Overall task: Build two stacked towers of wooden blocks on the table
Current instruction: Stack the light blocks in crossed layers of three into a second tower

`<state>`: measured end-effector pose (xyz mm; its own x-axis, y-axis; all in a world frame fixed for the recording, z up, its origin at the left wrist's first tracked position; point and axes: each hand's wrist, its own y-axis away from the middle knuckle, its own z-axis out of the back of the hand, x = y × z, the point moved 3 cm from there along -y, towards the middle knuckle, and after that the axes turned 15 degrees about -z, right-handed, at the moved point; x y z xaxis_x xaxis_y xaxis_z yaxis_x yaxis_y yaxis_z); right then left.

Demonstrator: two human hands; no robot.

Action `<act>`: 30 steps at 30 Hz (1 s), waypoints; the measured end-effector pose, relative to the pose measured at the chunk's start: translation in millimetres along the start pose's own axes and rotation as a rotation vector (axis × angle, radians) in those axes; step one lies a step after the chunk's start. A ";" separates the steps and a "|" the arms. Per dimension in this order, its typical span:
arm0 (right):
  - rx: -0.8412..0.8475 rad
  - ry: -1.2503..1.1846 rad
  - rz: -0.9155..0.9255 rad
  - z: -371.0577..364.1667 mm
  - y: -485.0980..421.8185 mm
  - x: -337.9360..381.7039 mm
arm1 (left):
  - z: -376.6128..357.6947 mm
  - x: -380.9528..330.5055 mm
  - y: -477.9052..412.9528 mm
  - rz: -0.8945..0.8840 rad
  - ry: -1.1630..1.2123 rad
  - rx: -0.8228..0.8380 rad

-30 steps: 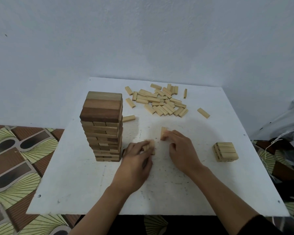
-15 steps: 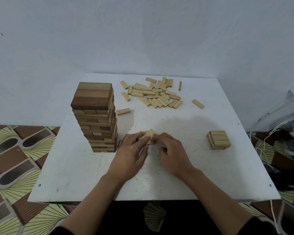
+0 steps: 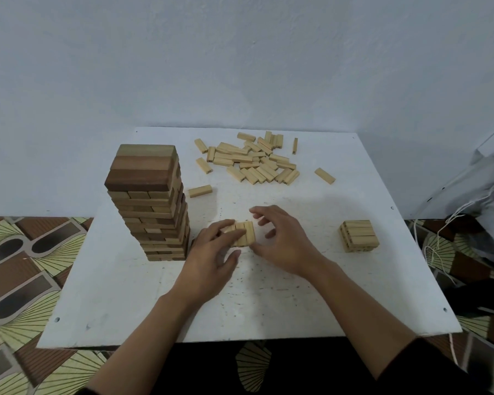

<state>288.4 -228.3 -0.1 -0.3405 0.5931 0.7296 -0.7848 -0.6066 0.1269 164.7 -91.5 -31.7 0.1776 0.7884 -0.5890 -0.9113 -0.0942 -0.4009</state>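
White table (image 3: 126, 309) against a pale wall, patterned floor to either side. Tall tower (image 3: 151, 203) of wooden blocks stands on the table's left part, upright, many layers; top three blocks are wide and darker, shading from pale at the far side to deep brown at the near side. Just right of it, mid-table, a small row of pale blocks (image 3: 244, 232) lies flat, about three side by side, long sides touching. Left hand (image 3: 211, 260) rests on the table beside the tower's base, fingers curled loosely over the row's left end, fingertips touching the blocks, thumb low on the near side; a light steadying hold, not a closed grasp. Right hand (image 3: 285, 240) sits just to the right of the row, fingers spread and half curled, thumb near the row's lower right corner; cannot tell whether it touches the blocks, and it encloses nothing. Further right, well apart, a low stack (image 3: 358, 235) of pale blocks, two layers showing, stands alone. At the far side lies a loose pile of pale blocks (image 3: 254, 163), with single strays around it: one (image 3: 200, 191) near the tower, one (image 3: 324, 175) to the right.
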 end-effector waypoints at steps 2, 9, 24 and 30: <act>0.079 0.089 -0.020 4.2 -7.5 0.9 | 2.3 -2.4 -2.3 0.026 0.036 0.004; 0.146 0.156 0.009 8.5 -17.6 7.6 | 3.0 -0.5 -16.7 0.170 0.039 0.120; 0.150 0.236 0.052 16.4 10.9 -21.3 | 3.6 -10.4 -20.0 -0.026 0.030 0.267; 0.169 0.209 0.024 20.4 13.4 -29.4 | 3.6 -8.7 -19.1 0.009 0.053 0.301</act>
<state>298.5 -264.7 -6.1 -0.4712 0.6635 0.5812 -0.6837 -0.6911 0.2346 179.3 -94.3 -16.3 0.1804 0.7550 -0.6305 -0.9808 0.0894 -0.1736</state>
